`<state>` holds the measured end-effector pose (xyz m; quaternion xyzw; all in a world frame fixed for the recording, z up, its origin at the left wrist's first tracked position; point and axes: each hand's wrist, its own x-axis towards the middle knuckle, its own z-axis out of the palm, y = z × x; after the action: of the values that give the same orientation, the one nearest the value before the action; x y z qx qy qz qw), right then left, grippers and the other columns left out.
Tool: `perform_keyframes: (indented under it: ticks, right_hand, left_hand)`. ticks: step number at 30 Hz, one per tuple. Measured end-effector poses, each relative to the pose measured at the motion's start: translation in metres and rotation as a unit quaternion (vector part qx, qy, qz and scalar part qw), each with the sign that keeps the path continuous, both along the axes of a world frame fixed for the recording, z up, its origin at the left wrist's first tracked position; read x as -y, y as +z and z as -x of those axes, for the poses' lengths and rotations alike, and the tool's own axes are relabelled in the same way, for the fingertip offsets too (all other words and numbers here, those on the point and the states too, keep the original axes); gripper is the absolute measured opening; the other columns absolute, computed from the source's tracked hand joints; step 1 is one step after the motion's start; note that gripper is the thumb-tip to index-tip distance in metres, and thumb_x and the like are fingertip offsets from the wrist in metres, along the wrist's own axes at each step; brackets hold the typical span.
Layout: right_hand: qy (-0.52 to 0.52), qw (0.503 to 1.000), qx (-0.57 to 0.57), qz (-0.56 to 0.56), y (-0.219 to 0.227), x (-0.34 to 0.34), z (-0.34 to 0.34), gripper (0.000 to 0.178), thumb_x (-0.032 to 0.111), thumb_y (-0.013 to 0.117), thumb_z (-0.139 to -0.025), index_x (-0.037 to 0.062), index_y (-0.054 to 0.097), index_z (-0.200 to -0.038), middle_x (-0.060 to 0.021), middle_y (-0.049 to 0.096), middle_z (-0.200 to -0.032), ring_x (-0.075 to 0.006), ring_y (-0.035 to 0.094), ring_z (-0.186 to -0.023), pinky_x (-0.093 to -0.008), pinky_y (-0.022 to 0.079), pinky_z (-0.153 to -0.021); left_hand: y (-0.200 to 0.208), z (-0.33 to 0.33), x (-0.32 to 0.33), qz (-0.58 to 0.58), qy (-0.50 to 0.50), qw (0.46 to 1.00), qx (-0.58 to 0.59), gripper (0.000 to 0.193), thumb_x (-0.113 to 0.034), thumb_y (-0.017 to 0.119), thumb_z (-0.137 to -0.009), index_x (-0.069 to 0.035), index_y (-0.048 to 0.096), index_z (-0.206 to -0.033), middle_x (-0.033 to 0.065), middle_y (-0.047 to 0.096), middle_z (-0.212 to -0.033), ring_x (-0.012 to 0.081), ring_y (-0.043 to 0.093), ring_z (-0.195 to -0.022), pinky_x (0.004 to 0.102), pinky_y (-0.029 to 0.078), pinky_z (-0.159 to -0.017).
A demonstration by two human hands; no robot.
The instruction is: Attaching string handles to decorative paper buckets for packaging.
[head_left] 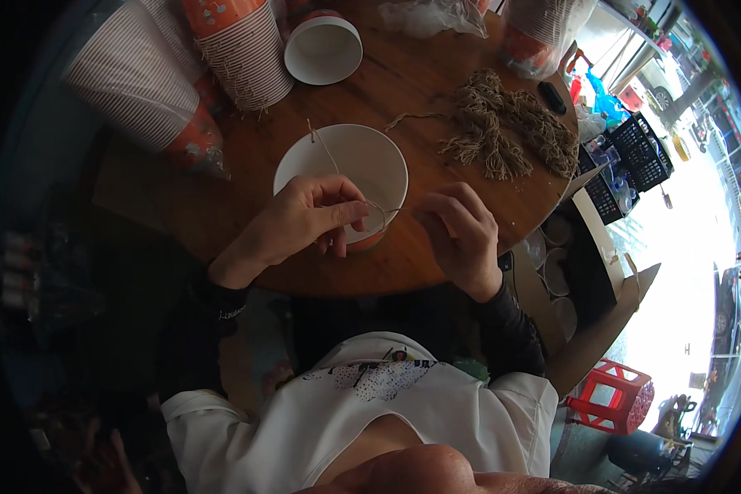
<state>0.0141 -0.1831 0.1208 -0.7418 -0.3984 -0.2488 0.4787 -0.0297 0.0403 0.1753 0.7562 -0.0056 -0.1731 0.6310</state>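
Note:
A large white paper bucket (383, 156), orange low on its outside, stands open in front of me on the wooden table. Its mouth faces up. A thin tan string (324, 150) hangs over its far rim and runs down inside toward my left hand (300, 216), which is closed in a pinch on it over the near part of the bucket. From those fingertips the string bends in a small loop toward my right hand (463, 239). That hand is just right of the bucket, slightly blurred, its curled fingers at the string's end.
Bundled tan strings (502, 123) lie on the table (420, 82) beside a small black object (552, 97). Nested buckets (243, 62) and plastic-wrapped ones (136, 74) stand at far left, near a single bucket (323, 51). A cardboard box (597, 235) and red stool (611, 397) are right.

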Motion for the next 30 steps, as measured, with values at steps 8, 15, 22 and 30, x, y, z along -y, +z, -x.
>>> perform_keyframes:
  ticks: [8,15,22,30]
  right_hand:
    - [0.165,0.975,-0.143,-0.029,0.012,-0.028,0.006,0.017,-0.002,0.071,-0.076,0.0073,0.067,-0.090,-0.0069,0.056,-0.090,-0.0223,0.059,-0.081,-0.0322,0.051,-0.069]
    - [0.229,0.930,-0.273,-0.087,0.003,-0.048,-0.011,0.012,0.000,0.065,-0.087,0.0015,0.068,-0.099,-0.0030,0.062,-0.093,-0.0105,0.059,-0.086,-0.0260,0.050,-0.075]
    - [0.203,0.912,-0.351,-0.056,0.000,-0.060,0.021,0.014,0.010,0.063,-0.090,0.0029,0.066,-0.102,-0.0104,0.071,-0.090,-0.0175,0.069,-0.075,-0.0287,0.054,-0.068]
    - [0.132,0.923,-0.361,-0.024,0.004,-0.071,0.019,0.014,0.010,0.068,-0.085,0.0026,0.065,-0.096,-0.0106,0.068,-0.082,-0.0184,0.067,-0.069,-0.0297,0.053,-0.064]
  left_hand:
    - [-0.023,0.007,-0.010,0.147,0.020,0.989,0.023,0.020,-0.016,0.060,-0.095,0.000,0.068,-0.104,-0.0004,0.064,-0.077,0.0034,0.058,-0.067,0.0176,0.043,-0.057]
    - [-0.016,0.021,-0.001,0.093,0.050,0.990,0.097,0.018,-0.009,0.059,-0.094,0.001,0.067,-0.105,0.0009,0.064,-0.086,0.0078,0.060,-0.081,0.0222,0.050,-0.078]
    - [-0.039,0.008,-0.043,0.028,-0.003,0.965,0.262,0.011,-0.004,0.055,-0.091,0.002,0.063,-0.086,-0.0016,0.057,-0.080,0.0051,0.052,-0.074,0.0208,0.042,-0.066]
    - [-0.036,0.012,-0.044,-0.080,0.025,0.936,0.343,0.007,-0.007,0.058,-0.090,-0.003,0.063,-0.087,-0.0023,0.056,-0.075,0.0036,0.049,-0.067,0.0214,0.040,-0.060]
